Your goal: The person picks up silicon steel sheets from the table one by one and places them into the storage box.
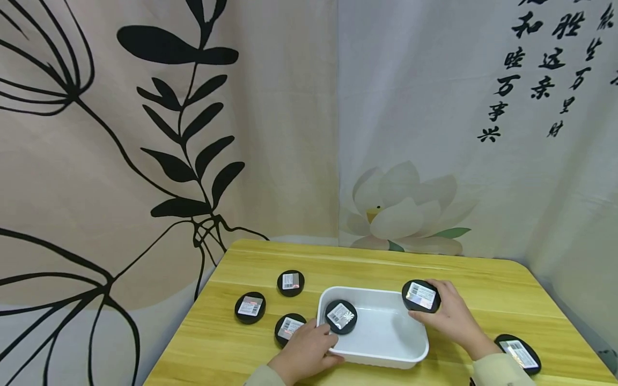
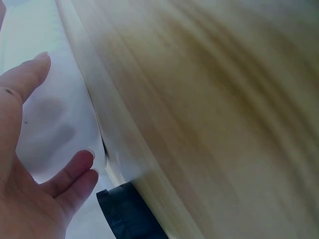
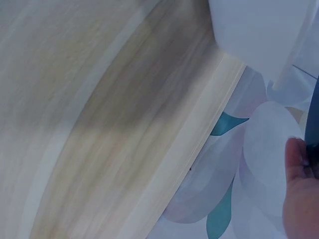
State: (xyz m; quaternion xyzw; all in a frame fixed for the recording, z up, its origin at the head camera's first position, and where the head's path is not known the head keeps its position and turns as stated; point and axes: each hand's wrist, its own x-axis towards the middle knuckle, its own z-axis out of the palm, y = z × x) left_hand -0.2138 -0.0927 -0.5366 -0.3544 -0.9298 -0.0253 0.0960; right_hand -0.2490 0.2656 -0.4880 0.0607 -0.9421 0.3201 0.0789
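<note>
nearest, a near disc (image 1: 522,355), black and labelled, lies by the right sleeve (image 1: 502,371). the left hand (image 1: 308,346), fingers relaxed, not clenched, touches the near left corner of a white tray (image 1: 383,324); a second disc (image 1: 288,325) is just beside it. an inner disc (image 1: 340,316) sits at the tray's left, leaving room rightward. the right hand (image 1: 451,316) grips a held disc (image 1: 420,296), raised at the far right corner. a strip of table (image 1: 367,268) separates tray and far edge.

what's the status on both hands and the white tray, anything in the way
Right hand holding black disc at white tray, far right corner. Left hand at near left corner. Second disc inside, left end; no other obstruction seen.
</note>
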